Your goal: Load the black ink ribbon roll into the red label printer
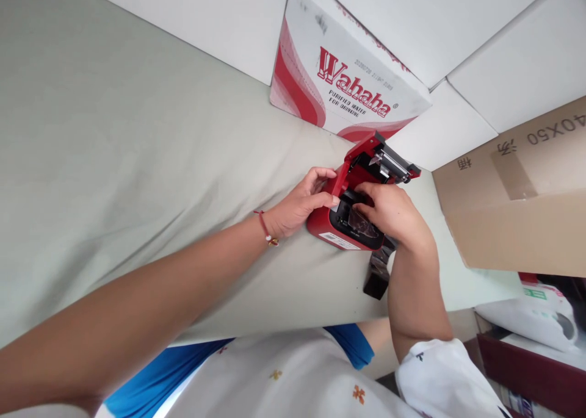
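With the fingers of the left hand, gripping the side of an open red device, thumb over the rim. With the right hand, reaching down into the compartment from the other side, thumb and forefinger parted at a black part and a dark, shiny piece; cannot tell whether closed on either, tips partly hidden. Above them, a raised lid with a roller mechanism on its inner side. On the device's near wall, a white label. Just beside, below the right wrist, a dark glossy object. Under all of these, a pale green, wrinkled surface. Beyond the device, a red-and-white Wahaha carton leaning against a white wall. Off to the right, a brown carton; below that, a white bag.
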Motion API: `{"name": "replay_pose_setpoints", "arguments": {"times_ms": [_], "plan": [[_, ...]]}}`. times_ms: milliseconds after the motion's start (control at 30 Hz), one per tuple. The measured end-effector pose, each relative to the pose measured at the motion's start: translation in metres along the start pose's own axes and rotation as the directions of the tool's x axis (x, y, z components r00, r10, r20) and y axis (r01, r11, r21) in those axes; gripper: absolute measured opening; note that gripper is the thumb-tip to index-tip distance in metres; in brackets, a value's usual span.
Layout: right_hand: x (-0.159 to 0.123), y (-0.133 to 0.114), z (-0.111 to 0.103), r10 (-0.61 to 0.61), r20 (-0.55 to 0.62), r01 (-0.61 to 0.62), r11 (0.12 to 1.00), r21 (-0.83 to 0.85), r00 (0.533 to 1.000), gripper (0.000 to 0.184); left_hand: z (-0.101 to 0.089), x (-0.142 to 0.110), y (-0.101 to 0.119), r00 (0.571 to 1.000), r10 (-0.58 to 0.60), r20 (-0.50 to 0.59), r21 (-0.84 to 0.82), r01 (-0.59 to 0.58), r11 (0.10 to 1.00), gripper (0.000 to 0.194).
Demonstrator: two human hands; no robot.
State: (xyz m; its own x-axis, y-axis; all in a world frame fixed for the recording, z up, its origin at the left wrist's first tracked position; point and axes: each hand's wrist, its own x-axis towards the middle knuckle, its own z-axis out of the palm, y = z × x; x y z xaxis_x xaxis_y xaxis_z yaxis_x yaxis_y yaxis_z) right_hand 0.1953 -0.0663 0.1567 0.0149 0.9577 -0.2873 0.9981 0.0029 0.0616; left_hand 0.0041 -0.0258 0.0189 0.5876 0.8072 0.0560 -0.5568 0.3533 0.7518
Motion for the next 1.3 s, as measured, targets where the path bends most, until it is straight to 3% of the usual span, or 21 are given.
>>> {"name": "replay_pose_setpoints", "arguments": {"times_ms": [100,233,367,467,533,667,833,900,1033,1300], "plan": [[-0.006,0.006,0.007,0.014,-0.069,0.001,0.977,0.214,0.997,0.033,0.000,0.000,0.001,1.000,-0.007,-0.001,-0.004,0.007,1.000,0.054],[-0.025,0.012,0.014,0.012,-0.157,0.071,0.856,0.512,0.988,0.032,0.000,-0.001,0.002,1.000,-0.008,-0.011,-0.010,0.008,1.000,0.054],[-0.061,0.031,0.025,0.082,-0.252,0.156,0.595,0.789,0.964,0.039,0.001,-0.001,0.002,1.000,-0.018,-0.006,-0.016,0.018,1.000,0.055],[-0.089,0.057,0.040,0.274,-0.325,0.219,0.354,0.909,0.905,0.050,0.001,-0.001,0.004,1.000,-0.028,-0.002,-0.001,0.028,1.000,0.056],[-0.099,0.073,0.053,0.394,-0.277,0.170,0.284,0.944,0.877,0.056,0.001,-0.001,0.005,1.000,-0.026,-0.005,0.013,0.026,1.000,0.055],[-0.103,0.083,0.080,0.426,-0.145,-0.034,0.385,0.922,0.893,0.054,0.001,-0.002,0.006,0.999,-0.042,-0.015,0.018,0.042,0.999,0.059],[-0.098,0.074,0.099,0.361,-0.059,-0.106,0.419,0.902,0.931,0.061,-0.002,-0.001,0.005,0.999,-0.025,-0.023,0.053,0.026,0.998,0.062],[-0.097,0.076,0.101,0.379,-0.080,-0.117,0.469,0.875,0.922,0.068,-0.003,-0.001,0.004,1.000,-0.016,-0.022,0.061,0.017,0.998,0.064],[-0.095,0.093,0.102,0.431,-0.168,-0.175,0.648,0.741,0.886,0.066,-0.003,-0.001,0.005,1.000,-0.021,-0.019,0.069,0.023,0.997,0.063],[-0.091,0.111,0.114,0.377,-0.164,-0.193,0.745,0.639,0.911,0.063,-0.004,-0.001,0.004,1.000,-0.007,-0.005,0.059,0.008,0.998,0.059]]}}
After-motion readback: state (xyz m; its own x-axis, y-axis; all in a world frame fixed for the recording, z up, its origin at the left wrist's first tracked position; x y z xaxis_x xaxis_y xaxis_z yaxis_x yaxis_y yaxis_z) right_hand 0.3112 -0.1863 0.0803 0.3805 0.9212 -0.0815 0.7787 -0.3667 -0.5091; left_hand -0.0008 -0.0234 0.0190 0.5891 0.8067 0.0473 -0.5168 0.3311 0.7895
